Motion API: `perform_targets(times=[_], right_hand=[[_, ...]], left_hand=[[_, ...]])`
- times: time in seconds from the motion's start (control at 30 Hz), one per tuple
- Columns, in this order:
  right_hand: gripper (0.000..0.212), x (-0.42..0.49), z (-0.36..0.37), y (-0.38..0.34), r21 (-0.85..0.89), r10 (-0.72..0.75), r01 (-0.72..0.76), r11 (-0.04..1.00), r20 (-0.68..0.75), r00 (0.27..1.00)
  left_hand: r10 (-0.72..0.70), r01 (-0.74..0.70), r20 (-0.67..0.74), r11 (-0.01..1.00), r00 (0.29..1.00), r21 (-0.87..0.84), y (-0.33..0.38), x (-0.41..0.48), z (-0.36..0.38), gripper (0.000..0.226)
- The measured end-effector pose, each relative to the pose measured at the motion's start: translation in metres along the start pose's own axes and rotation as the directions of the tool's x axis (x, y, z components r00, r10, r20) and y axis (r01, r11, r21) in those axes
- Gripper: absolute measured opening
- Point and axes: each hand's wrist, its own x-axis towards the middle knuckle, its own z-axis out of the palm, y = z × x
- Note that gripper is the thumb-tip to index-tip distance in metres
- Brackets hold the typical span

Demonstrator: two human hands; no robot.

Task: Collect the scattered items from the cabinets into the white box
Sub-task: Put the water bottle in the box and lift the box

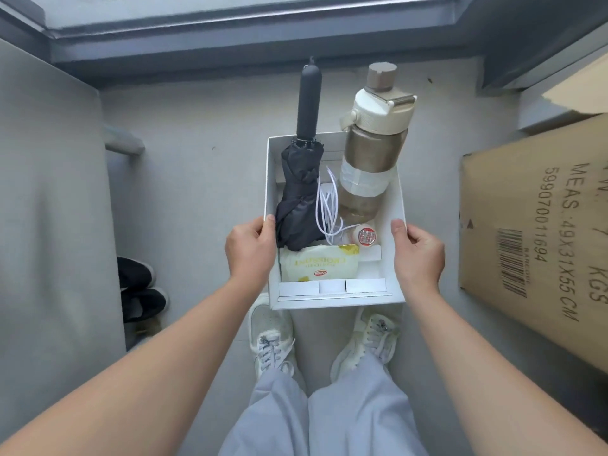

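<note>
- Two grips hold my load: the left grip [251, 248] clasps the left wall of the white box [396, 205], thumb over the rim, and the right grip [416, 251] clasps the right wall likewise.
- I see the box held above the floor [204, 179], over white sneakers [271, 334].
- Inside: a black umbrella [301, 192] and a bronze water bottle [371, 153], both jutting past the far edge, plus a white cord [327, 205], a croissant packet [319, 266] and a small red-capped bottle [366, 236].
- A cardboard carton [526, 241] lies at right.

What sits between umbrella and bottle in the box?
Head view: a looped white cord lies between the umbrella and the bottle, inside the box.
</note>
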Motion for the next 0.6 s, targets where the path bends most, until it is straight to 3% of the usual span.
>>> perform_targets(times=[0.17, 0.3, 0.47, 0.6], right_hand=[[0.050, -0.001, 0.011, 0.012, 0.023, 0.030, -0.030, 0.999, -0.007, 1.000], [0.022, 0.000, 0.014, 0.016, 0.091, 0.099, -0.099, 0.991, 0.001, 0.995], [0.032, -0.003, 0.014, 0.014, 0.085, 0.133, -0.136, 0.987, 0.032, 0.991], [0.025, -0.006, 0.017, 0.018, 0.049, 0.092, -0.096, 0.994, 0.067, 0.993]], left_hand=[[-0.062, 0.063, 0.005, 0.995, 0.998, -0.075, -0.018, -0.002, 0.016, 0.049], [-0.040, 0.042, 0.037, 0.998, 0.999, -0.048, -0.023, -0.003, 0.018, 0.048], [-0.061, 0.063, 0.062, 0.997, 0.996, -0.033, -0.022, 0.002, 0.012, 0.049], [-0.093, 0.096, 0.072, 0.995, 0.993, -0.038, -0.021, 0.011, 0.009, 0.051]])
